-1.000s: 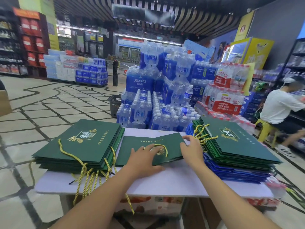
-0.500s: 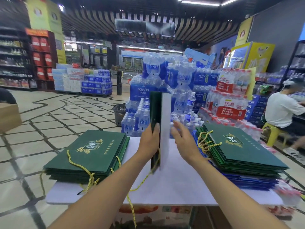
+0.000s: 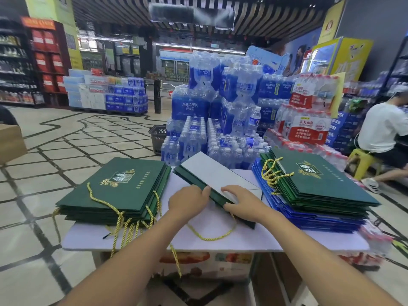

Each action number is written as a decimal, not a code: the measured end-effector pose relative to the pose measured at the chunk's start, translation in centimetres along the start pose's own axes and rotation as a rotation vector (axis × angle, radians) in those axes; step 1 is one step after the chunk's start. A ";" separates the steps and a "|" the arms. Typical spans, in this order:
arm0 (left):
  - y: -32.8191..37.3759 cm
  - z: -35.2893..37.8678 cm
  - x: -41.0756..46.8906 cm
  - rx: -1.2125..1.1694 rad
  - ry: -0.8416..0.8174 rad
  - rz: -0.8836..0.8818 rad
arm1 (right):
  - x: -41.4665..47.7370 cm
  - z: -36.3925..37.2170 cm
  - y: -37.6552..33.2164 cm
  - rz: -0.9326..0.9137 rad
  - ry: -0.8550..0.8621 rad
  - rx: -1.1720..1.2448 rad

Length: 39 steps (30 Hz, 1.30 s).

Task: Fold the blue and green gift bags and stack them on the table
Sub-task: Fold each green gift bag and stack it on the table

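Fingers (image 3: 228, 190) of the right hand (image 3: 245, 200) lie curled over the white panel of the green bag (image 3: 195, 177), thumb on its green edge, so that hand grips it. Left hand (image 3: 187, 200): fingers curled under, thumb tip against the same long green edge, holding it from the other side. Both hands sit close together at the near end of the bag.

Floor (image 3: 44, 173): pale tiles with dark lines, fills the left half. Water packs (image 3: 192, 109) are piled high behind the surface (image 3: 220, 241), mostly blue labels, red-labelled ones to the right. The surface is white and carries all the bags.

Right stack (image 3: 320, 184): flat green bags, gold logo up, gold cords bunched at its left end. It sits on blue bags (image 3: 309, 219) whose edges fan out underneath. Left stack (image 3: 114, 191): flat green bags only, logo up, cords hanging over the front edge of the surface.

The green bag in the hands lies between the two stacks, diagonal, far end pointing up-left. Its far corner is just beside the left stack; contact unclear. It is collapsed, white panel facing up, green side showing along its left edge. The near end rests on the surface; cannot tell whether the far end is raised.

Seated person (image 3: 382, 129) in a white top at far right, on a yellow stool (image 3: 362, 160). Cardboard box (image 3: 11, 142) at the left border. Dark basket (image 3: 157, 138) on the floor beside the water packs. Gold cord (image 3: 212, 238) loops from the bag onto the surface, below the wrists.
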State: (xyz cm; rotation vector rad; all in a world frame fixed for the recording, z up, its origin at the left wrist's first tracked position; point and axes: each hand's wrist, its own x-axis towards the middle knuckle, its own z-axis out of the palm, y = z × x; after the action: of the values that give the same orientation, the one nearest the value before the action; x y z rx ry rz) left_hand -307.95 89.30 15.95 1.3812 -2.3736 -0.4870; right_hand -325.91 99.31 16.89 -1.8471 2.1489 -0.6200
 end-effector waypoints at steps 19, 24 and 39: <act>-5.7 0.8 0.5 0.310 -0.057 0.322 | -3.7 4.6 -4.6 -0.235 -0.026 -0.192; -5.1 0.4 -0.4 0.297 -0.048 0.365 | -1.6 1.4 -2.4 -0.117 0.046 -0.126; -5.4 1.2 -3.1 0.062 0.093 0.467 | 0.9 1.9 -0.2 0.099 0.105 -0.210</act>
State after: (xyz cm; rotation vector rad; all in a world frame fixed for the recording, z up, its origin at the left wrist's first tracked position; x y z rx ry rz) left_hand -302.92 89.63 12.04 0.8052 -2.5361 -0.2154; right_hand -325.04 98.10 15.37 -1.8315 2.4408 -0.4966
